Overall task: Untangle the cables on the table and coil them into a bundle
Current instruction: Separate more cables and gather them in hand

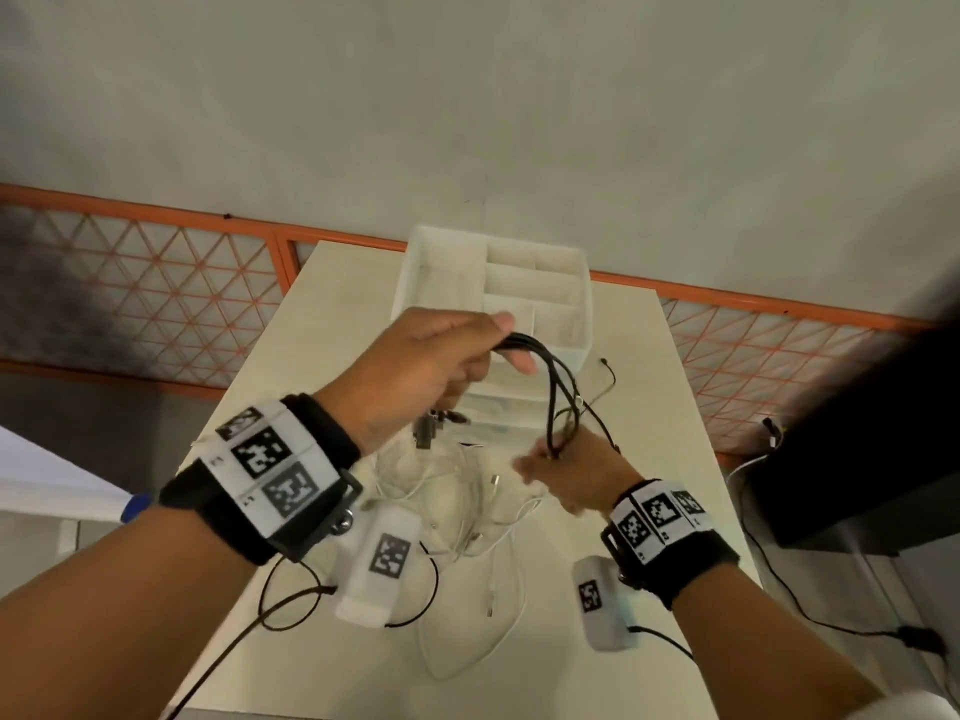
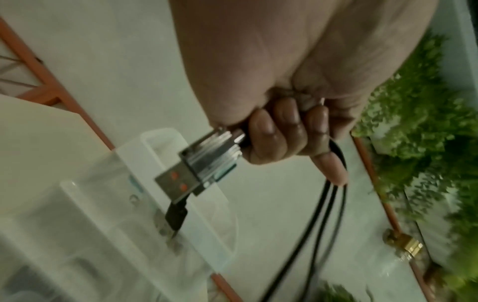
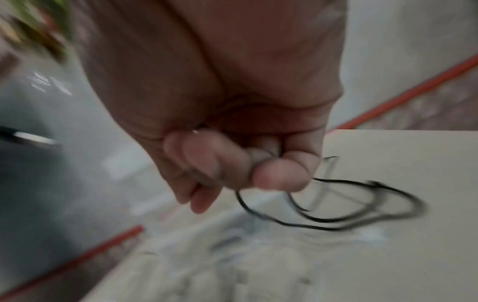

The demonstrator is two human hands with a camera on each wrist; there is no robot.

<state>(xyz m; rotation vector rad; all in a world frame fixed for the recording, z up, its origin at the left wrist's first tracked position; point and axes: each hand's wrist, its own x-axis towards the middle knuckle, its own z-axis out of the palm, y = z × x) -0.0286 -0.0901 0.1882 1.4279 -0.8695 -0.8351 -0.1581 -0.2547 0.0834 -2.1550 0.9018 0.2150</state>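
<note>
The left hand [image 1: 421, 366] is up over the table [image 1: 649, 407], with its fingers curled tight round a bunch of black cable [image 1: 550, 387] loops. The right hand [image 1: 576, 472] is lower and pinches the bottom of the same loops between thumb and fingers. So the black cable hangs in the air between the two hands, and a loose tail of it trails off past the right hand. A mess of white cables [image 1: 467, 511] lies flat on the table under both hands, not yet sorted.

What could go wrong? The hanging loops might slip out of the lower pinch and spring open, since a thin cable is slippery. The dangling plugs could also snag the white cables below and drag them up (then the knot gets worse, not better).

The left wrist view shows something the head view hides: a silver USB plug [image 2: 191, 169] sticks out of the fist, and a small black plug [image 2: 175, 216] hangs under it. The right wrist view is blurry, but it shows the black loops lying low over the table. Only the head view shows the white divided tray [image 1: 441, 272] behind the hands.
</note>
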